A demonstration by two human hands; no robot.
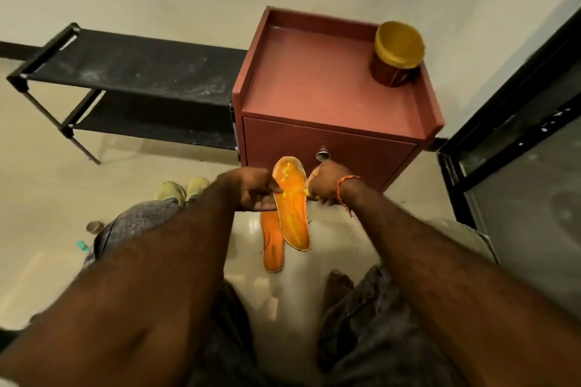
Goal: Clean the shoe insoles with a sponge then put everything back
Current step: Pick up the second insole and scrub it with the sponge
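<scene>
An orange insole (291, 204) is held upright in the air in front of the red cabinet, its shiny face toward me. My left hand (255, 190) pinches its left edge near the middle. My right hand (325, 185) is closed at the insole's right edge, with a bit of yellow sponge (307, 190) showing between the fingers. A second orange insole (273, 242) lies flat on the floor just below, partly covered by the held one.
A red cabinet (333, 94) stands ahead with a yellow-lidded tub (396, 52) on its top right corner. A black shoe rack (132, 85) stands at left. Pale shoes (182, 190) sit on the floor at left. A dark glass door (518, 148) stands at right.
</scene>
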